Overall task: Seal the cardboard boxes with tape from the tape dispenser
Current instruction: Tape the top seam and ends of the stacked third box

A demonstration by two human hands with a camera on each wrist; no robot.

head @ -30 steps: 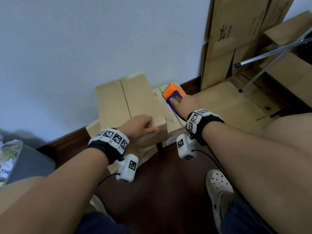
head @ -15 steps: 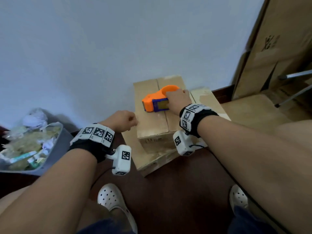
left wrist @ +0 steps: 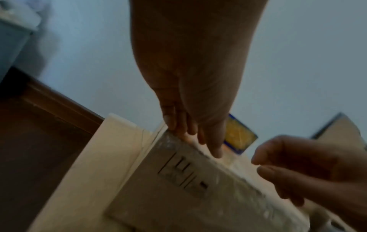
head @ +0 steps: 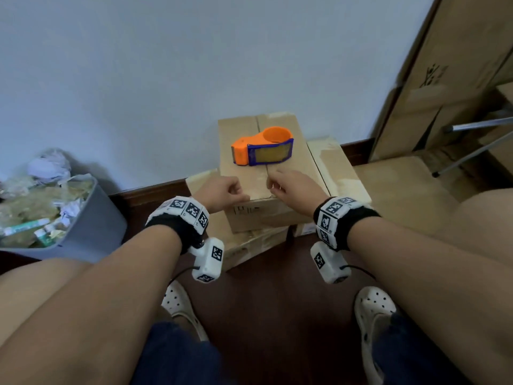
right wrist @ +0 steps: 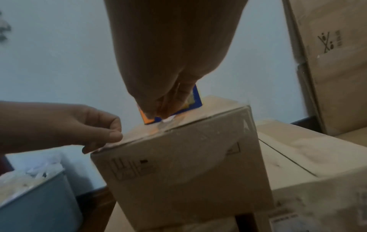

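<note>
The orange and blue tape dispenser (head: 262, 147) lies free on top of the upper cardboard box (head: 238, 134), across its centre seam. My left hand (head: 222, 190) rests its loosely curled fingers on the box's near top edge, left of the seam. My right hand (head: 291, 187) hovers at the same edge, with its fingertips bunched over the seam and nothing visibly held. From the right wrist, a glossy strip of tape (right wrist: 166, 124) shows at the seam's near end, just below my right hand (right wrist: 158, 109) and in front of the dispenser (right wrist: 195, 100). The left wrist view shows the box's printed front (left wrist: 198, 196).
More taped boxes (head: 338, 168) lie under and to the right of the upper one. A grey bin (head: 91, 226) full of crumpled waste stands at left. Flattened cartons (head: 458, 65) lean on the wall at right, with metal tripod legs (head: 477, 123) nearby. My white clogs (head: 177, 304) stand on the dark floor.
My right hand has let go of the dispenser, left it on the box top and drawn back to the near edge. My left hand has moved right onto that edge.
</note>
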